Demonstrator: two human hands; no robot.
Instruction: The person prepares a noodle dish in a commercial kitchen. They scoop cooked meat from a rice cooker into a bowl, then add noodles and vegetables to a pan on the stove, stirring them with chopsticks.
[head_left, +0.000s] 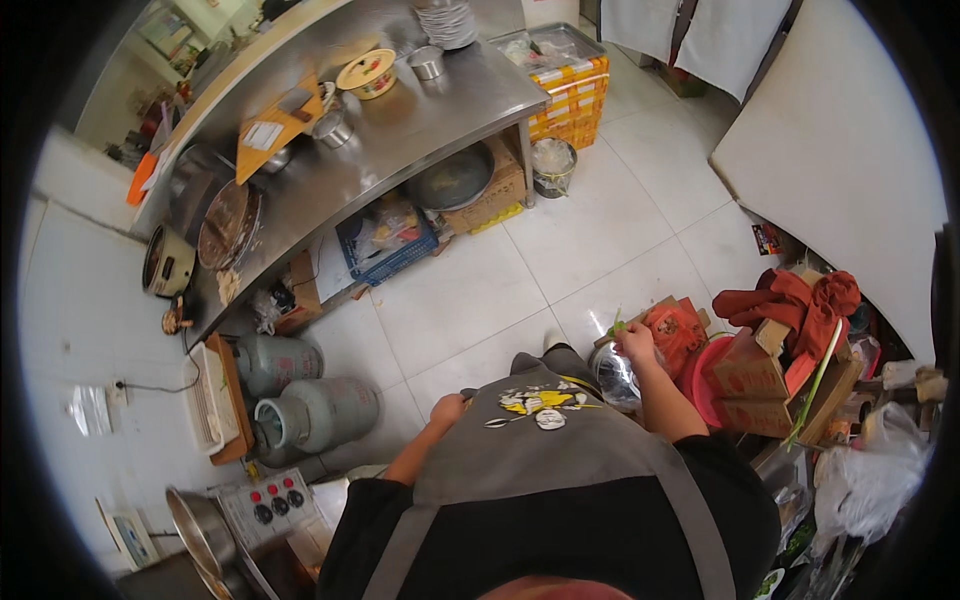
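My right hand (636, 341) is at the right of my body, its fingers closed on a small piece of green vegetable (616, 327). Just below it lies a shiny round metal vessel (615, 375), beside a red plastic bag (675, 330) and a red plastic basin (701, 382). To the left, my left hand (448, 409) hangs beside the grey apron (517, 450). A small dark thing shows at its fingertips; whether the hand grips it I cannot tell.
Grey gas cylinders (330, 412) stand at the left. A stainless steel counter (390, 142) carries bowls, a wooden board (270, 135) and stacked plates (448, 26). Under it sit a blue crate (394, 255) and a big pan (454, 176). Cardboard boxes (750, 371) with red cloth stand right.
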